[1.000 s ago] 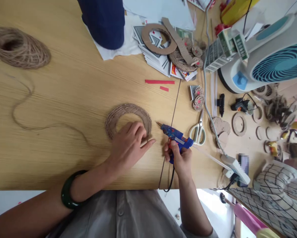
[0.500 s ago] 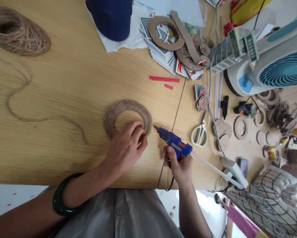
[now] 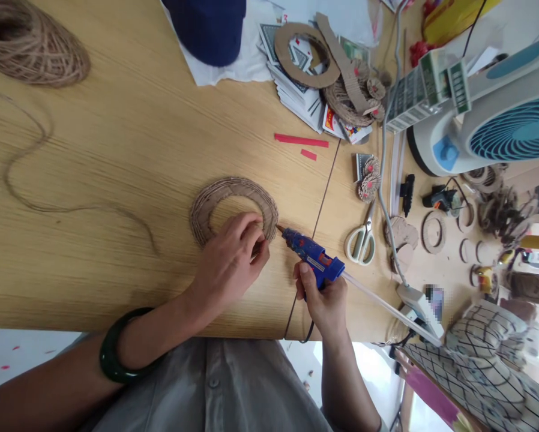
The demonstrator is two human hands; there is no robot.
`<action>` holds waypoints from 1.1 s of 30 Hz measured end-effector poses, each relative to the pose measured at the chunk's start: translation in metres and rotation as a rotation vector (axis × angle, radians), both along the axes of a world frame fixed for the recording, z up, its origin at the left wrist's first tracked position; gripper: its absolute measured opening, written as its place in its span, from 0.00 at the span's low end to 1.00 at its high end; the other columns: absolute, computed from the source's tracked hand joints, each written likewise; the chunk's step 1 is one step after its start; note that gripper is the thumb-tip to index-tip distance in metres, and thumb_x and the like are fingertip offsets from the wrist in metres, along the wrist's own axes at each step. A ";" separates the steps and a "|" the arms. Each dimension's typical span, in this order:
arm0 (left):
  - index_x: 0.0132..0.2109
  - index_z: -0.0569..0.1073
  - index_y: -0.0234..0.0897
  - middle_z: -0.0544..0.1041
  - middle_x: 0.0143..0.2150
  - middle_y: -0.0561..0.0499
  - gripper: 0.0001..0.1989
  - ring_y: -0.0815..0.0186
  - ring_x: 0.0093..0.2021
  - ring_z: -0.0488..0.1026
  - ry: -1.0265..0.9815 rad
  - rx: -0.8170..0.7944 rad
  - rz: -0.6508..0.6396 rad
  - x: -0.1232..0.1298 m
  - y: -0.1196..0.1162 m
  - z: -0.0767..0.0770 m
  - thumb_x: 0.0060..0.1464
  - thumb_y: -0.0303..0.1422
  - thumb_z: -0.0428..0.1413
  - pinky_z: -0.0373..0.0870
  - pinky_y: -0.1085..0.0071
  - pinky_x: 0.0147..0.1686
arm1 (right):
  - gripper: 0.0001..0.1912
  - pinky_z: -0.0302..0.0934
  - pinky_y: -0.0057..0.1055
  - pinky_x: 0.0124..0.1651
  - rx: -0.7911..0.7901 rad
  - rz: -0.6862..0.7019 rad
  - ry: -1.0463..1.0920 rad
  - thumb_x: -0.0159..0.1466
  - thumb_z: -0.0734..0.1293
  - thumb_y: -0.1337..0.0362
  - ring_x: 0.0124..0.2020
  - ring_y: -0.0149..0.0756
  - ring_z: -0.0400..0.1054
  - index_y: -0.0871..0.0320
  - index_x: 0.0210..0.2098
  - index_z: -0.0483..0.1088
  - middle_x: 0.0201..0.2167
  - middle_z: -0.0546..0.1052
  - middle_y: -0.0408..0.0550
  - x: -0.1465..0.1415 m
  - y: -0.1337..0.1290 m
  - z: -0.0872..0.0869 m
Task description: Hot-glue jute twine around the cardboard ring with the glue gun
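A cardboard ring [image 3: 206, 207] edged with twine lies flat on the wooden table. My left hand [image 3: 231, 261] rests over its near side, fingers pinched at the ring's lower right; whether they grip the ring or a bit of twine is partly hidden. My right hand [image 3: 326, 300] is wrapped round the handle of a blue glue gun [image 3: 312, 255]. Its nozzle points left and sits at the ring's right outer edge. A clear glue stick [image 3: 377, 297] sticks out of the gun's back. Left of the ring, a loose length of twine [image 3: 84, 208] curls across the table.
A twine ball [image 3: 39, 51] is at the far left, a dark blue cap [image 3: 209, 30] at the back. Scissors [image 3: 362, 240], red strips [image 3: 301, 140], playing cards [image 3: 292, 99] and a fan [image 3: 499, 108] stand right. A power strip [image 3: 420, 309] and a person in a checked garment [image 3: 481, 348] are beyond.
The glue gun's nozzle has come slightly left, up to the ring's edge. My left hand stays at the ring. The whole view has shifted a little.
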State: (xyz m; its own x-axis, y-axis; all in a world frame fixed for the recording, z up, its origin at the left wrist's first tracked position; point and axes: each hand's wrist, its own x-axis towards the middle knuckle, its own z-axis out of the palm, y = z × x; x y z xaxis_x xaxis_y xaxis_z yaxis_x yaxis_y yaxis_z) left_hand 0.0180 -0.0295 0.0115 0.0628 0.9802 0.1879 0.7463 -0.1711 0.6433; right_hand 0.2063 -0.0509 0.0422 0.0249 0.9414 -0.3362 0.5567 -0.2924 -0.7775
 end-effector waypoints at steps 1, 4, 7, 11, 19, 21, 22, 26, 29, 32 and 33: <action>0.38 0.69 0.37 0.75 0.49 0.45 0.03 0.58 0.49 0.74 -0.021 -0.005 0.002 -0.001 0.000 0.000 0.61 0.26 0.53 0.75 0.61 0.49 | 0.17 0.57 0.29 0.23 0.001 0.004 -0.005 0.67 0.64 0.52 0.17 0.30 0.61 0.58 0.29 0.70 0.15 0.67 0.39 0.000 0.000 0.000; 0.38 0.69 0.36 0.74 0.49 0.44 0.02 0.58 0.49 0.74 -0.039 -0.022 0.004 -0.001 0.000 0.000 0.62 0.30 0.54 0.75 0.60 0.49 | 0.17 0.57 0.28 0.23 -0.003 0.004 -0.002 0.67 0.64 0.52 0.16 0.30 0.61 0.58 0.29 0.70 0.15 0.67 0.39 -0.001 0.000 0.000; 0.40 0.68 0.36 0.73 0.49 0.41 0.07 0.54 0.51 0.73 0.028 -0.020 -0.017 0.002 -0.001 0.001 0.59 0.33 0.59 0.74 0.58 0.51 | 0.17 0.57 0.28 0.22 -0.015 0.001 0.017 0.67 0.64 0.52 0.16 0.29 0.61 0.58 0.28 0.70 0.15 0.67 0.39 -0.003 0.000 0.002; 0.40 0.68 0.35 0.72 0.50 0.40 0.07 0.52 0.51 0.73 0.101 -0.014 -0.029 0.006 -0.002 0.002 0.57 0.30 0.59 0.74 0.58 0.51 | 0.18 0.57 0.27 0.22 -0.014 0.017 0.009 0.67 0.64 0.52 0.16 0.29 0.60 0.57 0.27 0.69 0.14 0.66 0.38 -0.005 0.001 0.004; 0.37 0.69 0.36 0.74 0.49 0.43 0.03 0.55 0.50 0.73 0.012 -0.020 -0.003 0.004 -0.003 0.002 0.60 0.26 0.53 0.74 0.59 0.51 | 0.18 0.58 0.27 0.23 -0.003 0.048 0.012 0.67 0.64 0.53 0.16 0.28 0.59 0.57 0.26 0.69 0.13 0.65 0.38 -0.005 0.003 0.006; 0.36 0.68 0.37 0.73 0.49 0.44 0.03 0.57 0.51 0.73 -0.037 -0.024 0.000 0.002 -0.003 0.002 0.60 0.26 0.53 0.74 0.60 0.51 | 0.18 0.57 0.27 0.21 -0.017 0.038 0.035 0.67 0.64 0.52 0.15 0.28 0.59 0.57 0.26 0.68 0.14 0.66 0.38 -0.005 0.004 0.006; 0.36 0.68 0.37 0.73 0.49 0.44 0.04 0.58 0.51 0.74 -0.066 -0.026 0.000 -0.001 -0.003 0.002 0.60 0.26 0.53 0.74 0.61 0.51 | 0.18 0.57 0.26 0.21 -0.023 0.033 0.045 0.67 0.64 0.52 0.15 0.28 0.59 0.57 0.26 0.68 0.14 0.66 0.38 -0.006 0.004 0.006; 0.38 0.69 0.37 0.72 0.51 0.45 0.03 0.63 0.48 0.75 -0.151 -0.024 0.011 -0.015 -0.006 0.002 0.62 0.27 0.52 0.76 0.67 0.46 | 0.18 0.56 0.26 0.21 -0.020 0.028 0.037 0.66 0.64 0.52 0.15 0.28 0.59 0.57 0.26 0.69 0.13 0.66 0.38 -0.006 0.004 0.006; 0.42 0.71 0.38 0.72 0.51 0.45 0.03 0.60 0.52 0.73 -0.104 0.004 0.026 -0.024 -0.009 0.003 0.63 0.29 0.52 0.75 0.63 0.51 | 0.18 0.55 0.26 0.21 -0.018 0.033 0.026 0.66 0.64 0.53 0.15 0.27 0.58 0.57 0.26 0.68 0.13 0.65 0.37 -0.005 0.004 0.005; 0.41 0.72 0.38 0.74 0.49 0.45 0.04 0.57 0.52 0.72 -0.024 0.029 0.007 -0.022 -0.009 0.004 0.64 0.32 0.53 0.72 0.59 0.53 | 0.18 0.55 0.27 0.22 -0.004 0.045 0.008 0.67 0.64 0.53 0.15 0.28 0.58 0.57 0.26 0.68 0.13 0.65 0.38 -0.004 0.004 0.004; 0.40 0.72 0.37 0.74 0.48 0.46 0.05 0.57 0.51 0.72 -0.002 0.029 0.000 -0.019 -0.008 0.004 0.64 0.34 0.54 0.72 0.58 0.53 | 0.18 0.55 0.27 0.22 0.000 0.051 0.001 0.67 0.64 0.53 0.15 0.28 0.59 0.57 0.26 0.68 0.13 0.66 0.38 -0.004 0.004 0.004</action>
